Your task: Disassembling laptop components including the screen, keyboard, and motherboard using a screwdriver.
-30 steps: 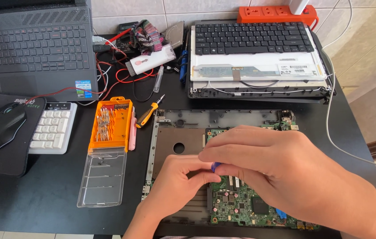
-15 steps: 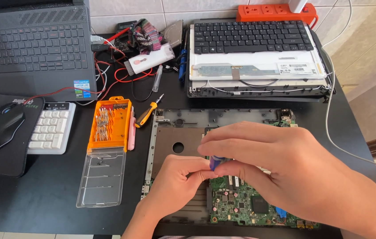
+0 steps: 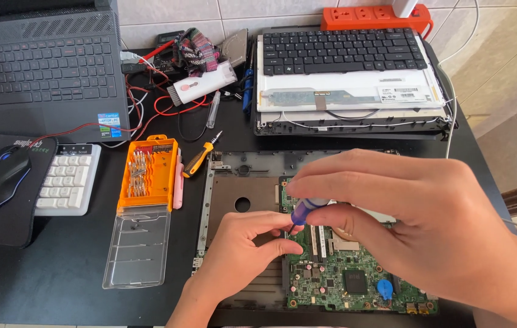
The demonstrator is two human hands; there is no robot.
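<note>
Where the right hand [image 3: 428, 225] pinches it between thumb and fingers: small screwdriver [image 3: 303, 211], blue handle, thin dark shaft tilted down-left, tip at the left edge of the green circuit board [image 3: 343, 273]. Left hand [image 3: 243, 255] just below-left of the tip, loosely curled, thumb and forefinger close together beside the shaft, resting on the grey laptop base [image 3: 234, 194]; whether pinching anything, cannot tell. Nearby on the black table [image 3: 58, 279]: orange bit case [image 3: 148, 175] with clear lid, yellow-handled screwdriver [image 3: 200, 159].
</note>
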